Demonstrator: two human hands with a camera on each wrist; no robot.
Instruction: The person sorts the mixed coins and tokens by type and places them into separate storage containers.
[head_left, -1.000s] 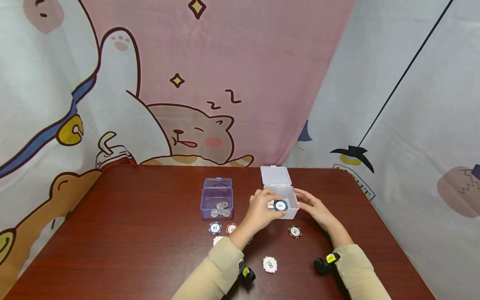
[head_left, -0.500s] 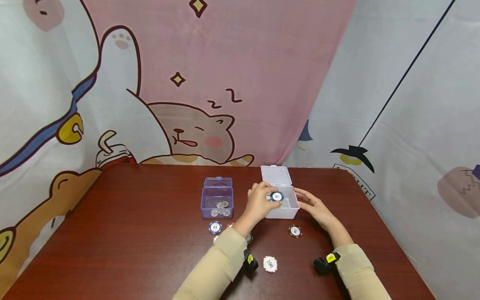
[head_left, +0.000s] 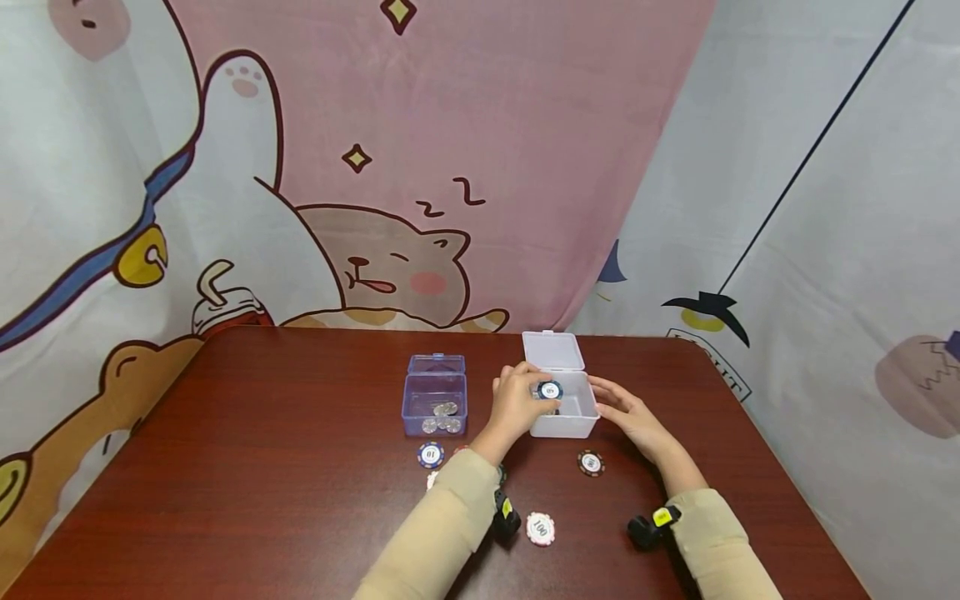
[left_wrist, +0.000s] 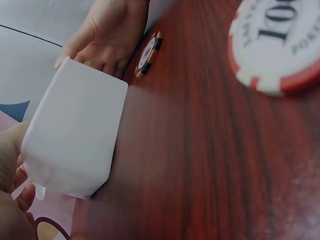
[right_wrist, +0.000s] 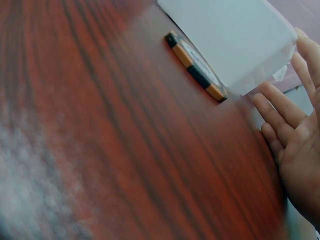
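My left hand pinches a blue-edged poker chip over the open white box, whose lid stands up at the back. My right hand rests against the box's right side with straight fingers. The left wrist view shows the white box from below the rim, with the right hand behind it. A black-and-orange chip lies on the table just in front of the box, seen edge-on as a chip in the right wrist view.
A clear blue box with coins inside stands left of the white one. On the dark red table lie a blue chip marked 10 and a red-and-white chip marked 100. Printed curtains hang behind and to the right.
My left hand carried the blue-edged chip up from the box's front edge to above its opening. The right hand stayed at the box's side.
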